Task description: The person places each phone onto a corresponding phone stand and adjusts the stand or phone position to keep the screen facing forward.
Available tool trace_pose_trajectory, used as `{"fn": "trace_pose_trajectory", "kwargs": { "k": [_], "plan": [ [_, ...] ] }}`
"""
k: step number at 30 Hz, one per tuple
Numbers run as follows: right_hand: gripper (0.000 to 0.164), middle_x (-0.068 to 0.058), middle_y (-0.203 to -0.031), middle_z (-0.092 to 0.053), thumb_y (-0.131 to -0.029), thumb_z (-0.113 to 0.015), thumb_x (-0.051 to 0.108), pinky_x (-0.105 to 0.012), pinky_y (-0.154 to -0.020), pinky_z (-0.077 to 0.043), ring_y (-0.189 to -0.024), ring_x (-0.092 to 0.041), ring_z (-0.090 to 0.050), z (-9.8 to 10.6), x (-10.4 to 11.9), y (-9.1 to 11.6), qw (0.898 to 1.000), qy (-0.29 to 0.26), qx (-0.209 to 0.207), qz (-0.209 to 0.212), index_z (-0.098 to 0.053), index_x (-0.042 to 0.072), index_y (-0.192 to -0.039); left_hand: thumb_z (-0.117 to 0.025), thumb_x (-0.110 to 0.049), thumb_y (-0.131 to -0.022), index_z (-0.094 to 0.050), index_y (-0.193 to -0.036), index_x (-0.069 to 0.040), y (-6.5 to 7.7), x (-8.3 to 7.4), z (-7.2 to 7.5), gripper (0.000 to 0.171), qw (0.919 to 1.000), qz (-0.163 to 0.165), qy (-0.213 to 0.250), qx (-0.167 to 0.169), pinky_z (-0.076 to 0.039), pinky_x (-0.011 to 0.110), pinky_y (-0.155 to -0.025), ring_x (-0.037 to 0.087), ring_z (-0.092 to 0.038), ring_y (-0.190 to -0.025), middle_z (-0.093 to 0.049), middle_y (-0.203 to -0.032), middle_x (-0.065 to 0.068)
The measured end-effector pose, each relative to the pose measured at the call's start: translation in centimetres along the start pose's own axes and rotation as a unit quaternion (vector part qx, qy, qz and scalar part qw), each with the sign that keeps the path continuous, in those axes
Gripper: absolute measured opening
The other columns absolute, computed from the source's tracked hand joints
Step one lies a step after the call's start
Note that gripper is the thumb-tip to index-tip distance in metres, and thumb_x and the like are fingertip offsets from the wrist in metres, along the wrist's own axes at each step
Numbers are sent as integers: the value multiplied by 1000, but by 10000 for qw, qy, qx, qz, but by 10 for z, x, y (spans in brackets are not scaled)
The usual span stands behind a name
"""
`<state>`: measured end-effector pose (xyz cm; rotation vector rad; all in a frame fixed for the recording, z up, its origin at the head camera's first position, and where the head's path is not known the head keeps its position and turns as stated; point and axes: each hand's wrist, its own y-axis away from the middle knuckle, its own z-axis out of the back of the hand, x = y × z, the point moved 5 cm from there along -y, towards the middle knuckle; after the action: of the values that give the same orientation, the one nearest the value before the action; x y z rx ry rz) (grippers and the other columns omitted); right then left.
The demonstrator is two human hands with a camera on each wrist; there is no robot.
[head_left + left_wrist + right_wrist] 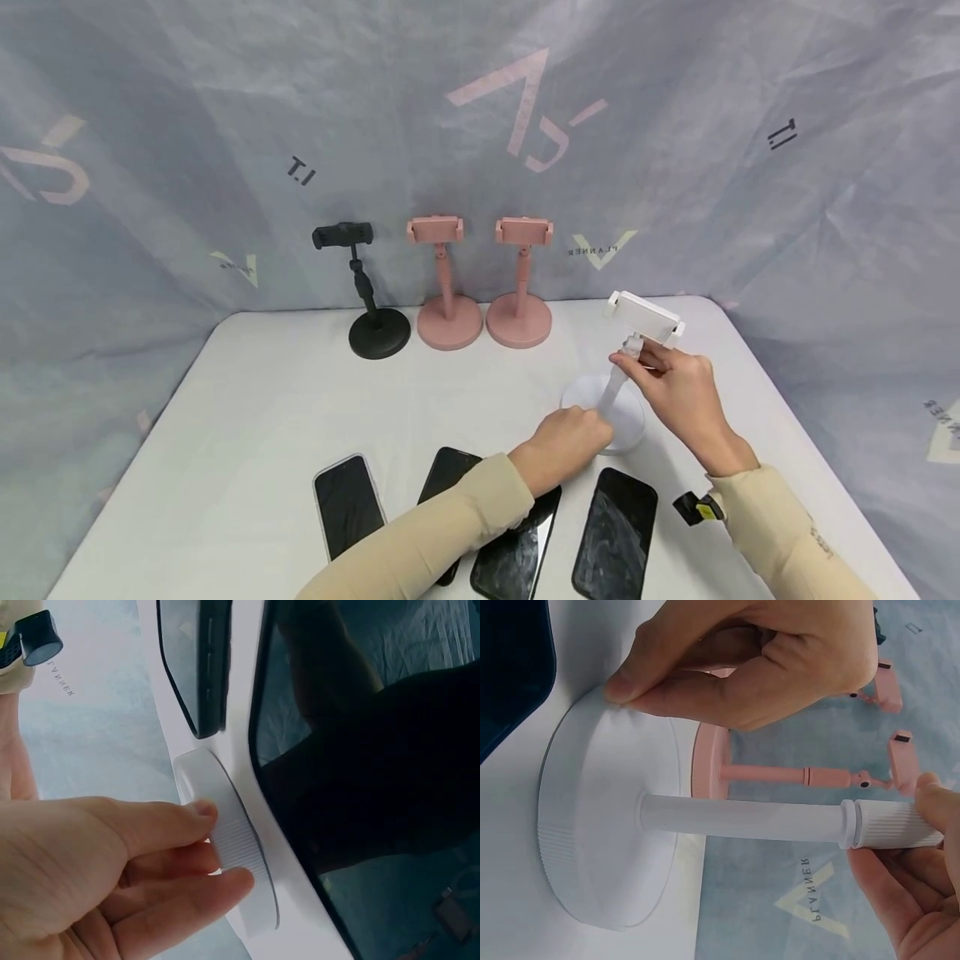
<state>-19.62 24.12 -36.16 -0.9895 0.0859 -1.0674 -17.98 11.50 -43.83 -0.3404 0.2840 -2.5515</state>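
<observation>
A white phone stand (647, 318) stands upright at the right of the table, its clamp head tilted. My left hand (570, 440) pinches the near left rim of its round base (592, 847) between thumb and fingers. In the left wrist view the base's ribbed edge (238, 844) shows beside those fingertips. Higher up, my right hand (682, 400) grips the ribbed collar (892, 823) at the top of the stem (742, 817), just below the clamp head. Part of the collar is hidden by the right fingers.
Along the back edge stand a black phone stand (379, 333) and two pink ones (450, 323) (519, 321). Several dark phones lie near the front, including one in a clear-edged case (348, 507) and one below the white base (615, 533). My left sleeve crosses the middle phones.
</observation>
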Motion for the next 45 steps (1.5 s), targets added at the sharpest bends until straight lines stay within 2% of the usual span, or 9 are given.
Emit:
{"fn": "trace_pose_trajectory", "kwargs": {
  "k": [8, 14, 23, 32, 39, 42, 45],
  "plan": [
    [34, -18, -77, -73, -75, -83, 11, -40, -51, -55, -61, -23, -69, -1, 3, 1, 10000, -13, 31, -60, -70, -10, -99, -67, -9, -89, -70, -76, -23, 5, -1, 2, 20, 9999, 42, -72, -86, -51, 22, -49, 12, -63, -62, -66, -73, -4],
    [38, -22, -81, -72, -77, -82, 10, -40, -53, -55, -64, -27, -70, -1, 3, 5, 9997, -111, 93, -215, -67, -13, -104, -68, -11, -89, -71, -76, -25, 8, -5, 2, 19, 9996, 11, -188, -195, -51, 22, -48, 11, -63, -61, -67, -71, -5],
    [35, -20, -85, -73, -78, -81, 7, -38, -56, -55, -71, -26, -71, 0, 4, 13, 9993, -211, 178, -243, -68, -9, -106, -67, -12, -89, -69, -72, -26, 12, -16, 3, 22, 9997, -8, -172, -188, -50, 21, -47, 8, -62, -59, -65, -69, -7],
    [36, -16, -82, -74, -72, -85, 8, -36, -54, -55, -67, -21, -70, 3, 7, 9, 9998, -98, 59, -135, -71, -5, -103, -69, -13, -87, -67, -70, -26, 12, -15, 7, 22, 9989, 5, -236, -412, -50, 21, -45, 8, -61, -57, -64, -67, -7],
    [37, -15, -83, -74, -72, -85, 8, -36, -56, -55, -68, -22, -71, 4, 11, 14, 9996, -107, 105, -236, -71, -3, -104, -69, -13, -86, -68, -71, -26, 17, -15, 8, 21, 9995, 80, -152, -270, -50, 22, -46, 9, -61, -58, -64, -68, -7],
    [38, -17, -86, -74, -76, -83, 10, -35, -58, -56, -71, -23, -71, 4, 10, 16, 9985, -238, 157, -473, -70, -5, -107, -69, -12, -87, -68, -72, -26, 19, -17, 8, 20, 9995, 7, -216, -214, -50, 22, -46, 9, -61, -58, -64, -69, -6],
    [37, -17, -89, -74, -80, -81, 14, -29, -62, -56, -74, -23, -71, 5, 8, 19, 9966, -355, 217, -715, -68, -4, -111, -69, -15, -89, -70, -76, -25, 22, -18, 9, 16, 9999, -61, -94, 8, -49, 21, -47, 8, -59, -59, -62, -70, -6]
  ]
}}
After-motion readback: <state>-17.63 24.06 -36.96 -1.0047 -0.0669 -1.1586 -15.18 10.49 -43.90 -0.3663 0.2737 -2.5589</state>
